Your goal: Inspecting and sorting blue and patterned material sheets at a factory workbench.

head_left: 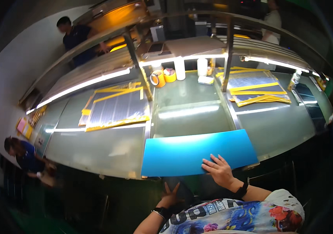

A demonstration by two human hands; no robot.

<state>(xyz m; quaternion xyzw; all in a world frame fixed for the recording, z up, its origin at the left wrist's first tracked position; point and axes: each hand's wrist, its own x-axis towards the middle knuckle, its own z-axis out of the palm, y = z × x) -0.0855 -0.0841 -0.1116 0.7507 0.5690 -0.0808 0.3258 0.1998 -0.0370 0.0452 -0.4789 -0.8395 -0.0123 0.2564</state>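
Right hand: fingers spread flat on the blue sheet, at its 5 o'clock corner, pinning it to the workbench.
Left hand: fingers open, holding nothing, low under the edge.

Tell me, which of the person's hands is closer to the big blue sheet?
The right hand. It lies flat on the near edge of the blue sheet, touching it. The left hand is lower down, below the sheet's near edge.

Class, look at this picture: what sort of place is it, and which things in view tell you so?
Probably a factory assembly bench. Strip lights hang over a long worktable, stacks of dark panels edged in yellow lie on it beside tape rolls, and the right hand rests on a blue sheet.
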